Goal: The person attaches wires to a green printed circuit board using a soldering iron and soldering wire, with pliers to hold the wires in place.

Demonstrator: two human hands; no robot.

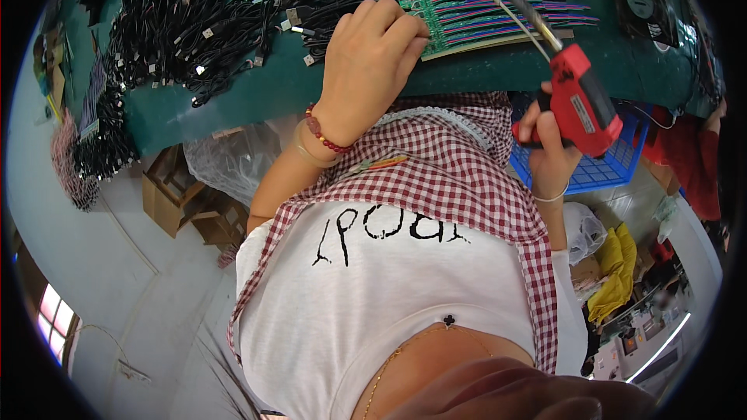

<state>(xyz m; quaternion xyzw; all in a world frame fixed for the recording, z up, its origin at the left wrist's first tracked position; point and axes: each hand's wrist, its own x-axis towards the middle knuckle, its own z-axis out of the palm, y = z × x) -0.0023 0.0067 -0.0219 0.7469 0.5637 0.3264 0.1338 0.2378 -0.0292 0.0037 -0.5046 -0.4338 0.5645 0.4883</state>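
My right hand (551, 148) is wrapped round the handle of a red and black soldering gun (582, 101). Its long metal barrel and thin side tube point up and left, over a panel of green circuit boards (416, 0). Rows of thin coloured wires (506, 4) run rightward from the boards. My left hand (369, 50) is closed at the panel's near left edge, fingertips curled down by the boards; whatever they pinch is hidden. Black USB cables (331, 4) lie in a bundle just beyond and left of that hand.
A large heap of black USB cables (183, 23) covers the table's left side, some hanging over the edge. A black device with a round centre (642, 0) stands at the far right. Below the table are a blue basket (607, 159) and cardboard boxes (167, 190). A person in red (692, 163) is at right.
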